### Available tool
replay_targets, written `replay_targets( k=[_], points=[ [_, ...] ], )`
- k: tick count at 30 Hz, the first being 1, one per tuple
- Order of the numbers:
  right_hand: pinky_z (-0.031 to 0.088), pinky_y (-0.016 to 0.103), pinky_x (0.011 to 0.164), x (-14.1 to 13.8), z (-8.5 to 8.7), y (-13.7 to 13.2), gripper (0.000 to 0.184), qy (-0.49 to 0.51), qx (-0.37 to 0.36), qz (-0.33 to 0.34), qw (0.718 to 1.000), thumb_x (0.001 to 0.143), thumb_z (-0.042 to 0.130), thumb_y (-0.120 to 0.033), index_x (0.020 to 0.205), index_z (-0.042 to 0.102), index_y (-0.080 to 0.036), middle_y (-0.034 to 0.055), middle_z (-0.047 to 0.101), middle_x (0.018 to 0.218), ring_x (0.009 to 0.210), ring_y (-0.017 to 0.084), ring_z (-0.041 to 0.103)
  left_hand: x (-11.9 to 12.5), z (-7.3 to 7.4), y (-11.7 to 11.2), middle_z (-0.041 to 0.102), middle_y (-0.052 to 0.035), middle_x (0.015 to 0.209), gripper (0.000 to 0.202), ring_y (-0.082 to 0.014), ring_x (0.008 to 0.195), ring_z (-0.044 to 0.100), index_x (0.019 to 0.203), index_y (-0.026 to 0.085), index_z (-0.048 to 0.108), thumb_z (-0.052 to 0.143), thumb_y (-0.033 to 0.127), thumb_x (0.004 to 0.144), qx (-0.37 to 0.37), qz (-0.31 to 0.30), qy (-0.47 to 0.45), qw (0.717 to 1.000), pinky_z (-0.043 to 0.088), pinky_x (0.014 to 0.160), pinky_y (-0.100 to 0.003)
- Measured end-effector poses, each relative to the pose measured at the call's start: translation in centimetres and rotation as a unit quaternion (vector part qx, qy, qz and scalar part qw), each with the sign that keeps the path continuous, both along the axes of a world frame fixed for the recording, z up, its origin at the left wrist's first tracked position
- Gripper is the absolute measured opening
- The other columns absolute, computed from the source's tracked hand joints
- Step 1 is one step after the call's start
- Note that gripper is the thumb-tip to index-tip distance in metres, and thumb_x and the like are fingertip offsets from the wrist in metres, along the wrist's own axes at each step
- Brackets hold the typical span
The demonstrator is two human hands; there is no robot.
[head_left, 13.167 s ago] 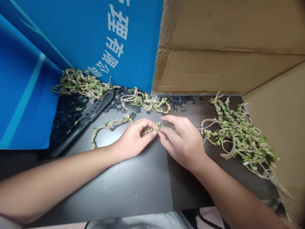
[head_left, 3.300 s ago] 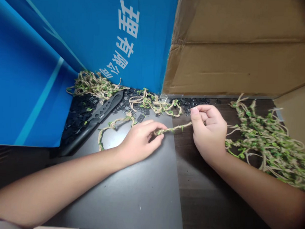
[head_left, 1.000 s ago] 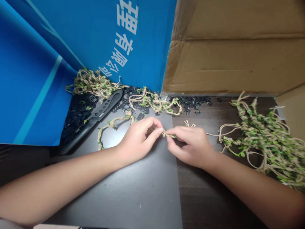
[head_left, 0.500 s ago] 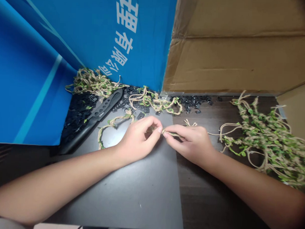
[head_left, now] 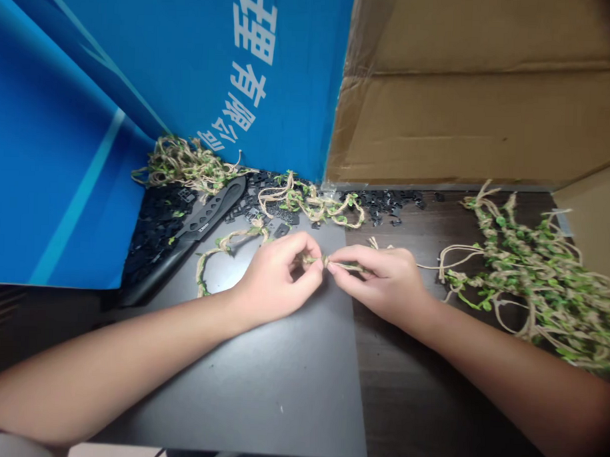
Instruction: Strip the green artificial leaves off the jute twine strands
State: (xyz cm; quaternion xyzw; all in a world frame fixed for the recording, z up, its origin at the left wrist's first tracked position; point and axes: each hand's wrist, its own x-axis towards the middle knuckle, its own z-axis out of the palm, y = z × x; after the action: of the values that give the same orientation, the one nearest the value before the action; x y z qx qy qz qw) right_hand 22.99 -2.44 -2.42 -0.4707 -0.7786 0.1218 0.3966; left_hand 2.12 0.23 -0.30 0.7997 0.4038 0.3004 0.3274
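The left hand point(head_left: 278, 274) and the right hand point(head_left: 383, 284) sit close together, near the seam where a gray mat point(head_left: 239, 393) meets the dark wood counter point(head_left: 419, 399). Both grips are closed, with thumb and fingers pinching the same short jute vine strand point(head_left: 326, 261). The pinched stretch lies in the narrow gap between the hands, above the mat, and a frayed end shows past the right hand.

A blue board point(head_left: 63, 113) and a cardboard wall point(head_left: 464, 107) rise along the back of the counter and meet in a corner behind the hands. To the left, a curved vine loop point(head_left: 201, 271) lies on the mat just beside the left hand, near a black holed bar point(head_left: 205, 232) and a spread of small black plastic clips point(head_left: 154, 236). To the right, a large vine heap point(head_left: 528, 276) runs to the edge of the view. The widest open stretch of counter lies toward the person, running from under the wrists to the near edge.

About three seconds earlier the hands stood well apart, with a length of strand stretched between them. Now they nearly touch.
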Motion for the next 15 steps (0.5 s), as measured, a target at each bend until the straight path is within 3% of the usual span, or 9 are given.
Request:
replay_targets(
  k=[11, 15],
  points=[
    [0.035, 0.022, 0.048, 0.09, 0.09, 0.23, 0.008, -0.001, 0.026, 0.002, 1.0, 0.088, 0.073, -0.02, 0.089, 0.079, -0.025, -0.0096, 0.068, 0.059, 0.043, 0.004, 0.046, -0.14, -0.14, 0.17, 0.06, 0.0029, 0.073, 0.006, -0.0083, 0.064, 0.053, 0.087, 0.017, 0.064, 0.061, 0.018, 0.092, 0.028, -0.009, 0.001, 1.0, 0.04, 0.061, -0.022],
    [0.038, 0.021, 0.052, 0.1, -0.09, 0.14, 0.008, -0.018, 0.048, 0.006, 0.999, 0.09, 0.072, -0.021, 0.089, 0.079, -0.025, -0.0091, 0.068, 0.059, 0.045, 0.005, 0.051, -0.33, -0.1, 0.11, 0.066, -0.0008, 0.088, 0.016, -0.0124, 0.074, 0.059, 0.107, 0.016, 0.062, 0.056, 0.017, 0.092, 0.051, -0.015, 0.026, 0.998, 0.046, 0.069, -0.026]
  ],
)
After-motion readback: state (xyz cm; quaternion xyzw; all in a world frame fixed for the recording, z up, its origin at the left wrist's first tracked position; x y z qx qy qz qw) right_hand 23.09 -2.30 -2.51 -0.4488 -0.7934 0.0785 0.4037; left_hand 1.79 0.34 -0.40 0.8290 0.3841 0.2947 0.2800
